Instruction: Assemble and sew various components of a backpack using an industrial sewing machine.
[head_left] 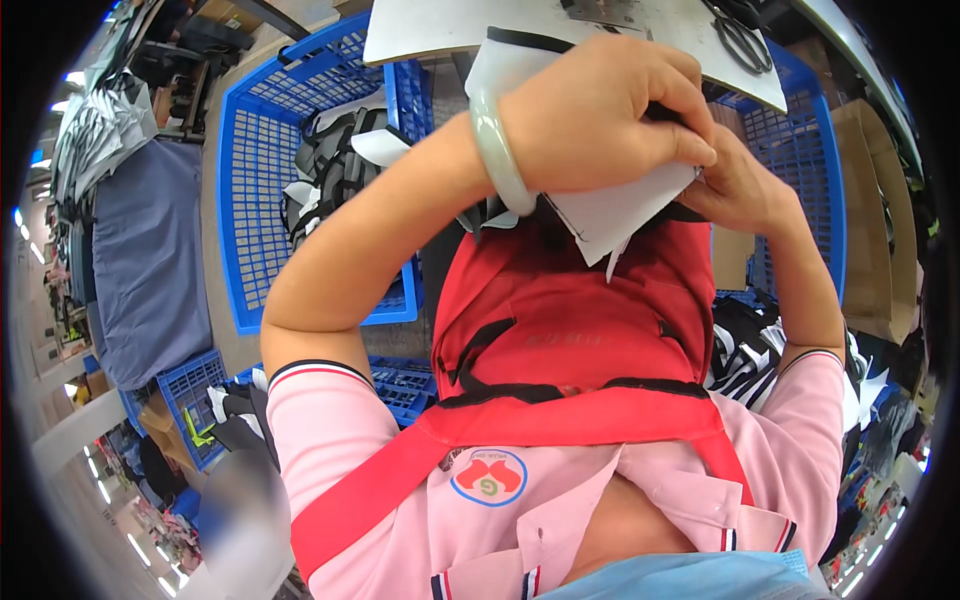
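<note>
My left hand (pixel 610 120), with a pale green bangle (pixel 497 150) on its wrist, is closed in a pinch on a white fabric piece (pixel 630 212). Black edging shows along the piece's upper left side. Facing it, my right hand (pixel 738 185) pinches the same piece near its right edge, its fingers partly hidden behind the left hand. Both hands are raised over the red apron (pixel 580 300) on my lap, and the fabric's pointed lower corner hangs down between them. What lies right between the fingertips is covered.
A white tabletop (pixel 430 30) with black scissors (pixel 742 42) lies just beyond my hands. On the left, a blue basket (pixel 240 200) holds black and white fabric pieces. Another blue basket (pixel 832 190) and a cardboard box (pixel 880 230) stand at right, above striped cloth pieces (pixel 745 345).
</note>
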